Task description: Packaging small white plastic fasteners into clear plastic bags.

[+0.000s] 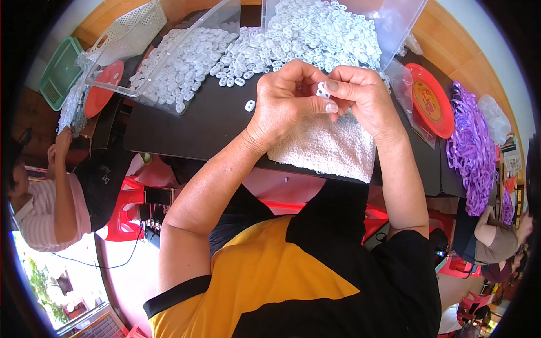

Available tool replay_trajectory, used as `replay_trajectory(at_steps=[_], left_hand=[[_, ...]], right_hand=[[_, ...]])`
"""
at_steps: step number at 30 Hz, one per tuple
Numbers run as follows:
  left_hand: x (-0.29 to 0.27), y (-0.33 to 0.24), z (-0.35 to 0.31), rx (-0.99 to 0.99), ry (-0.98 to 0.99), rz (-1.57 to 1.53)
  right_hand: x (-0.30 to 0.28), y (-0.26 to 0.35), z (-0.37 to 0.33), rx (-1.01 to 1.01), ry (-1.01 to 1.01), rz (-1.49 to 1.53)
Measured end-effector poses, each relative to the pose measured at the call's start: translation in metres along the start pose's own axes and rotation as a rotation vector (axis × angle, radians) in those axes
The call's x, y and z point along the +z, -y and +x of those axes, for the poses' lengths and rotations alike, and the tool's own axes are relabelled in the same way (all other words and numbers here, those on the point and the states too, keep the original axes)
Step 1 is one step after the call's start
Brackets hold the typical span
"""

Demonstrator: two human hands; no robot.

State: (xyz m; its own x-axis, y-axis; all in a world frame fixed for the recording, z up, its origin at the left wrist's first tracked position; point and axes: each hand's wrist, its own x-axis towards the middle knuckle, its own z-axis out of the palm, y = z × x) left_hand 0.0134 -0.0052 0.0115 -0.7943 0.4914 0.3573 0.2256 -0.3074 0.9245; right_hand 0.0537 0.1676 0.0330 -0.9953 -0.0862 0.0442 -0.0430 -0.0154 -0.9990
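Observation:
Between my fingertips is a small white oval plastic piece with dark holes (323,90). My left hand (287,98) pinches it from the left with thumb and forefinger. From the other side my right hand (363,96) closes on it, thumb on top. Both hands are above a white towel (329,143) at the table's near edge. A single loose white oval piece (250,105) lies on the dark table, left of my left wrist. Beyond my hands spreads a heap of similar pieces (321,34); its near part spills onto the tabletop.
Clear plastic bins (213,19) lie tipped with pieces at the back. Red plates (431,98) sit on both sides. At right hangs a bundle of purple ribbon (470,143). A green basket (59,73) stands far left; a person in a striped shirt (48,214) works there.

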Motion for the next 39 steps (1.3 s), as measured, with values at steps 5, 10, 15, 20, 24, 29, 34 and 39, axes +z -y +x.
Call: replay_trajectory(at_steps=[5,10,15,20,24,29,34,39], left_hand=[[0.0,-0.002,-0.001,0.01,0.017,-0.055],[0.001,-0.005,-0.004,0.021,0.014,-0.048],[0.002,-0.003,-0.005,0.052,0.016,-0.061],[0.002,-0.002,-0.006,0.085,0.041,-0.074],[0.0,-0.001,-0.007,0.084,0.035,0.0],[0.001,0.001,-0.007,0.079,-0.004,0.071],[-0.001,0.008,-0.006,0.101,-0.024,0.122],[0.0,0.008,-0.006,0.066,-0.026,0.031]], right_hand=[[0.003,0.002,-0.001,0.021,0.016,0.044],[0.006,0.002,-0.004,0.052,0.044,0.115],[0.005,0.002,-0.005,0.045,0.078,0.101],[0.005,0.002,-0.006,0.056,0.108,0.14],[0.006,-0.001,-0.004,0.069,0.133,0.191],[0.007,-0.001,-0.004,0.076,0.11,0.209],[0.005,-0.006,-0.001,0.051,0.123,0.204],[0.006,-0.009,0.001,0.062,0.151,0.234]])
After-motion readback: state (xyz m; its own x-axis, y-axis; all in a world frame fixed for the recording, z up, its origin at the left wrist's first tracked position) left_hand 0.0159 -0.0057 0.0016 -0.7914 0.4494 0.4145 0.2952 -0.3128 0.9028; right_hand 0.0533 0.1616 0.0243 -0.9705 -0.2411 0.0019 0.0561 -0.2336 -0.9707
